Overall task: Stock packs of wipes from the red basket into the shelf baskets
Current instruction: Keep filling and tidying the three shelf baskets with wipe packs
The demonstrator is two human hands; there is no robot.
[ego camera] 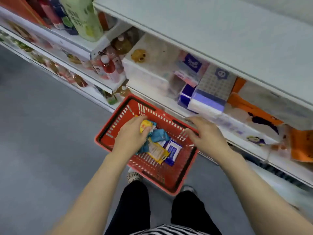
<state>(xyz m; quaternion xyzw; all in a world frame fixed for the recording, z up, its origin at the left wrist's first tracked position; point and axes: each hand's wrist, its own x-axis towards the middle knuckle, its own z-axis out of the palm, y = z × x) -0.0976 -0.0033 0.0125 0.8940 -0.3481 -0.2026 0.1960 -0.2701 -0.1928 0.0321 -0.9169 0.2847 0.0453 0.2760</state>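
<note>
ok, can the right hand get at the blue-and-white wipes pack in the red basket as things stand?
Probably yes. The right hand hovers open over the red basket's right rim, and the blue-and-white wipes pack lies face up just below it, uncovered on that side. The left hand grips other packs further left, out of the way.

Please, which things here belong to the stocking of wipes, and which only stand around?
For the job:
red basket
yellow pack, in the left hand's grip
teal packs
white-and-blue pack
right hand, open

Only standing around:
tissue packs
red bottles
orange bags
</note>
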